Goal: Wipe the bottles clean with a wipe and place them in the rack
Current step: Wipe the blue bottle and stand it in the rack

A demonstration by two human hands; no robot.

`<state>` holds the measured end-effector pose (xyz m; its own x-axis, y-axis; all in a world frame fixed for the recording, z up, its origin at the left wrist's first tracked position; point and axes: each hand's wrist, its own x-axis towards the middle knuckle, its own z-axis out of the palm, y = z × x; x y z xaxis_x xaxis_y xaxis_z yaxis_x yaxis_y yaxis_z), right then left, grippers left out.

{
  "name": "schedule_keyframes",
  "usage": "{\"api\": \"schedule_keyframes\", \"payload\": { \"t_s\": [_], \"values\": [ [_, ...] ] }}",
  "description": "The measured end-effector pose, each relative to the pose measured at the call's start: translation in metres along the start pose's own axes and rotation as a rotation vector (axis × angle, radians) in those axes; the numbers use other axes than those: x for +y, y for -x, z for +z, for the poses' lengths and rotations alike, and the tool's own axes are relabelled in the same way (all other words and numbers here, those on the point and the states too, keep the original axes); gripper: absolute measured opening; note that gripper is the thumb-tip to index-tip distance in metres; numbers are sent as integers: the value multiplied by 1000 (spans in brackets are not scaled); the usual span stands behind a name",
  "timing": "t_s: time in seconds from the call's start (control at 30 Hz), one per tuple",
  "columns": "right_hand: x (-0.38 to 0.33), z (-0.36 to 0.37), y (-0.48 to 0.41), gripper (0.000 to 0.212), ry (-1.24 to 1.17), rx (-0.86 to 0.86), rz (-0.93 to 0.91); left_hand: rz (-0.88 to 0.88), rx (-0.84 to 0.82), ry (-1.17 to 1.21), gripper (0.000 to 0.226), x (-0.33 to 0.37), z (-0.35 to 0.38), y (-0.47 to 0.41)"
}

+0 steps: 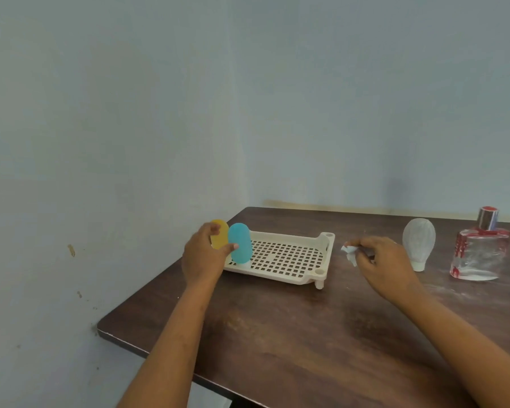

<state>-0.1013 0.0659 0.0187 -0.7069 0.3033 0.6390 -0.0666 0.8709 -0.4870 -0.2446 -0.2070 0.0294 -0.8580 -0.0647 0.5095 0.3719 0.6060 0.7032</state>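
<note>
Hands apart: my left hand (203, 257) is curled round the yellow bottle (221, 235) at the left end of the rack (295, 259), thumb tip touching the blue bottle (240, 241) that stands cap-down just beside it, while my right hand (386, 266) pinches a crumpled wipe (349, 253) over the desk (277, 334), just right of the rack. The yellow bottle looks to be in the rack or right at its edge; my hand hides its foot, so I cannot tell whether it is seated. That is my first worry: both bottles are tall on narrow caps, and if I pull my hand out carelessly the thumb could drag the blue one over, or the yellow one could tip against it. They stand close to the desk's left edge, so a toppled bottle could roll off. To my right, the translucent white bottle (418, 240) balances on its cap, near the glass perfume bottle (479, 254); neither is in the rack yet. Reaching across with the wipe, my wrist could clip the white one, and the glass one would not forgive a knock. The wipe is small and wadded, so it may smear rather than clean.
</note>
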Motion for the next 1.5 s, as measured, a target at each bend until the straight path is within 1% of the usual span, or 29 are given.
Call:
{"api": "schedule_keyframes", "payload": {
  "t_s": [0.03,0.07,0.2,0.27,0.33,0.4,0.57,0.77,1.03,1.23,1.37,1.5],
  "values": [
    [1,0,0,23,-1,2,1,63,-1,3,52,4,-4,-3],
    [1,0,0,24,-2,2,3,113,-39,-22,54,9,-8,-8],
    [1,0,0,25,1,-17,3,166,-362,-327,55,35,-19,-33],
    [0,0,0,25,0,-18,1,212,-478,-435,51,43,-18,-43],
    [-1,-1,1,25,-6,-19,-8,284,-560,-502,46,48,-16,-51],
    [-3,-2,2,26,-13,-35,-11,338,-607,-535,44,54,-16,-58],
    [-2,0,3,27,-16,-77,-19,405,-665,-552,48,59,-12,-67],
    [-2,-1,4,26,-33,-99,-25,469,-637,-694,38,56,-6,-70],
    [-2,-1,4,27,-34,-97,-35,536,-679,-758,45,49,1,-67],
    [0,-1,3,24,-25,-110,-28,581,-719,-899,50,57,-3,-79],
    [0,-1,4,25,-12,-115,-22,578,-729,-913,50,57,-1,-82],
    [-3,-3,5,25,-7,-122,-27,547,-725,-878,50,49,0,-83]
  ]
}}
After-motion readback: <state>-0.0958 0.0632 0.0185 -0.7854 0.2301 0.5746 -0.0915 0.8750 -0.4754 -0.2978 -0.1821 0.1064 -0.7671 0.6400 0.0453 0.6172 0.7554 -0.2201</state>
